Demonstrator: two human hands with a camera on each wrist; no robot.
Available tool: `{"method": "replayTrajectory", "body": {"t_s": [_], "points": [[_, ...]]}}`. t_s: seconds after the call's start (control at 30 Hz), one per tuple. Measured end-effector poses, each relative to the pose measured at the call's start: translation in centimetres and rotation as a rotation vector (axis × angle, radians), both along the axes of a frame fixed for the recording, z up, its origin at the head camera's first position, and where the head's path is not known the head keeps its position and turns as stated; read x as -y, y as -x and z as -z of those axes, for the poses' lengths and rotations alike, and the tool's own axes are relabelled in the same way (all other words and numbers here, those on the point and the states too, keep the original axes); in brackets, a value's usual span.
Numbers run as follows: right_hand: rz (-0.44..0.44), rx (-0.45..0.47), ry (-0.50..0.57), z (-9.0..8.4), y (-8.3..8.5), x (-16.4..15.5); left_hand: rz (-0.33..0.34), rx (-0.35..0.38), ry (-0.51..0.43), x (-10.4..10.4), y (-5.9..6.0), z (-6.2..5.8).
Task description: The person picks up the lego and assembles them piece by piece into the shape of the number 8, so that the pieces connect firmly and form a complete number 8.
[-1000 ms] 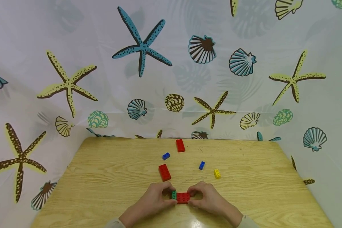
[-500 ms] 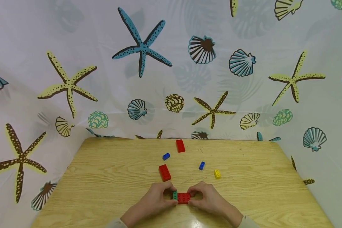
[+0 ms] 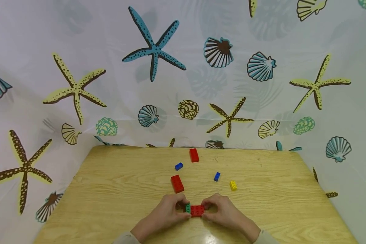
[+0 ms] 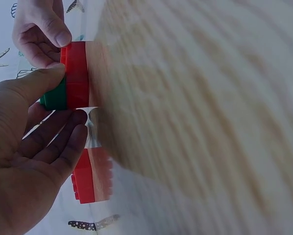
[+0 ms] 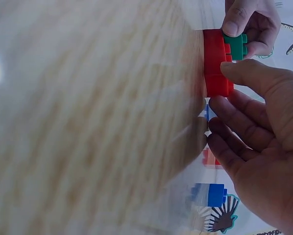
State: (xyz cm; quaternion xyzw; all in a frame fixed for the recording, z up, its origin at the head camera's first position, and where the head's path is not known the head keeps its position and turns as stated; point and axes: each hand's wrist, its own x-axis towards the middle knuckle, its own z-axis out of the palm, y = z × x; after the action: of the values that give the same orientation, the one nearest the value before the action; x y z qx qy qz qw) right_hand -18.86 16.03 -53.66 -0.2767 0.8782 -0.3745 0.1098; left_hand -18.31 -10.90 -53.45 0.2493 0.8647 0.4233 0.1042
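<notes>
A red brick [image 3: 197, 210] lies flat on the wooden table [image 3: 109, 189] near its front edge, and a small green brick [image 3: 187, 208] sits on its left end. My left hand [image 3: 183, 209] pinches the green brick [image 4: 53, 98] between thumb and fingers, against the red brick [image 4: 77, 73]. My right hand [image 3: 205, 208] pinches the red brick's [image 5: 215, 63] right end, with its thumb on top. In the right wrist view the green brick [image 5: 234, 46] is stuck onto the red one under the left hand's fingertips [image 5: 234, 24].
Loose bricks lie behind the hands: a red one [image 3: 177, 183] just beyond the left hand, another red one [image 3: 194, 155] near the far edge, two small blue ones [image 3: 178, 166] [image 3: 217, 176] and a yellow one [image 3: 233, 185]. A seashell-patterned curtain [image 3: 183, 84] surrounds the table.
Both hands keep the same hold on the red and green bricks. Only the head view has shifted slightly.
</notes>
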Motion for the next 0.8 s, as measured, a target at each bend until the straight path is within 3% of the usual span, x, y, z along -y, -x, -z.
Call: {"method": "replayTrajectory", "body": {"t_s": [0.5,0.8], "points": [[0.008,0.028,-0.013,-0.01,0.09,-0.15,-0.004,-0.036,-0.007,-0.31,-0.1,0.85],[0.005,0.014,-0.019,-0.2,0.22,-0.07,-0.019,-0.016,-0.063,-0.25,-0.24,0.78]]}}
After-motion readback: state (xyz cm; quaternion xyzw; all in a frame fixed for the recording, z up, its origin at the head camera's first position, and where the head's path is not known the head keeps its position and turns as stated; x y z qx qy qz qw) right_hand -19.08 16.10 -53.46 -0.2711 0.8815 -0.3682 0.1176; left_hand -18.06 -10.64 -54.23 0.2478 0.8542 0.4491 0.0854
